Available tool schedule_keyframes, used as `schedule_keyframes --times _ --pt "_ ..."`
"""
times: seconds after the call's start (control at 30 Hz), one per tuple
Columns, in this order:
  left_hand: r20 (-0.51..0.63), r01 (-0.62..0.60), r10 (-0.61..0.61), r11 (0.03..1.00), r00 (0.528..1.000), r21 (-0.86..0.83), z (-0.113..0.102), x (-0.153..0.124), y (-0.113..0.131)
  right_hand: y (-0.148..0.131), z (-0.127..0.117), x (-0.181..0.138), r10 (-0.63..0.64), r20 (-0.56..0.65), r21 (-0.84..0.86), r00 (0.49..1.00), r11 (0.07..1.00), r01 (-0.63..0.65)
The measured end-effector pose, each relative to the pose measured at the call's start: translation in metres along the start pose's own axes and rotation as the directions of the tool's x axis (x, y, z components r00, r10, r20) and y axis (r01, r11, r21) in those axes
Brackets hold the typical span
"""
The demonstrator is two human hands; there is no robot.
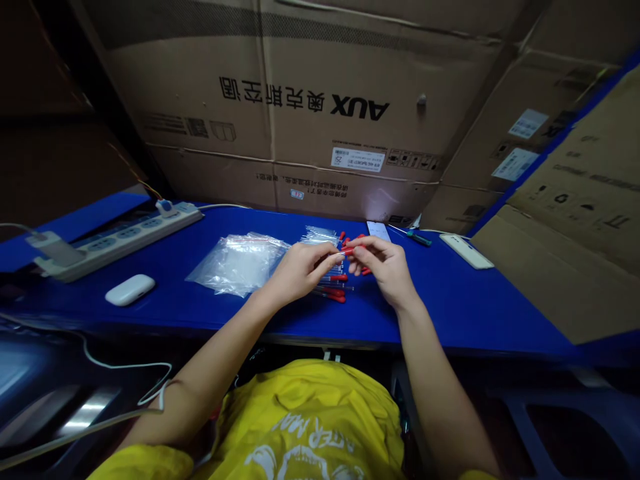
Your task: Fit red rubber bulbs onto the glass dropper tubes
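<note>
Tubes (321, 235) partly hidden, cardboard (325, 53) cut off

Wht case (130, 290) sits nr plugged-in pwr strip (125, 235).

- Slim red bulb (347, 251), roughly level, held above the worktop (470, 307)
- Clear tubes (320, 235), heaped toward the far edge
- Red-bulbed tubes (336, 297), nearer the front edge, bulbs toward the right edge

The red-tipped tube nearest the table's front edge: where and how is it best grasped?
Likely by its red tip, from the right, with the right hand: the tip is thicker and points right, while the slimmer rest runs left toward the left hand.
</note>
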State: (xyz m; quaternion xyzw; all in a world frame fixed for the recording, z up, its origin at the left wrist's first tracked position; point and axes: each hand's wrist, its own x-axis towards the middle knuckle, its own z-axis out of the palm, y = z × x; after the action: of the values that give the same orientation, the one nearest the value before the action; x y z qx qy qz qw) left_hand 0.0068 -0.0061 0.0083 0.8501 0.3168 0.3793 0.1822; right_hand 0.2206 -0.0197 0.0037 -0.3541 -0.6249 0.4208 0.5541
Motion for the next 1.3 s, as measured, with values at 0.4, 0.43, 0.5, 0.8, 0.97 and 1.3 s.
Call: schedule_keyframes --times 0.4,0.43,0.5,0.8,0.97,1.3 --pt "0.159 0.058 -0.101 0.965 0.982 0.256 -0.010 -0.004 -0.025 -0.002 -0.058 -0.004 0.120 0.193 -0.514 0.974 0.858 -0.004" --pt "0.182 0.060 -0.111 0.962 0.977 0.266 -0.010 -0.005 -0.027 -0.004 -0.063 -0.005 0.148 0.198 -0.527 0.969 0.849 -0.022" --pt "0.227 0.058 -0.127 0.956 0.966 0.288 -0.008 -0.005 -0.028 -0.006 -0.073 -0.006 0.202 0.216 -0.546 0.955 0.836 -0.053" --pt "0.231 0.030 -0.096 0.961 0.968 0.274 -0.006 -0.005 -0.025 0.004 -0.055 0.000 0.226 0.300 -0.583 0.927 0.813 -0.009" --pt "0.284 0.025 -0.096 0.970 0.954 0.243 -0.008 -0.007 -0.023 0.017 -0.034 0.003 0.219 0.315 -0.665 0.923 0.745 0.050" --pt "0.431 -0.029 -0.069 0.976 0.900 0.216 -0.004 -0.008 -0.026 0.011 -0.021 0.000 0.195 0.313 -0.770 0.929 0.625 0.128"
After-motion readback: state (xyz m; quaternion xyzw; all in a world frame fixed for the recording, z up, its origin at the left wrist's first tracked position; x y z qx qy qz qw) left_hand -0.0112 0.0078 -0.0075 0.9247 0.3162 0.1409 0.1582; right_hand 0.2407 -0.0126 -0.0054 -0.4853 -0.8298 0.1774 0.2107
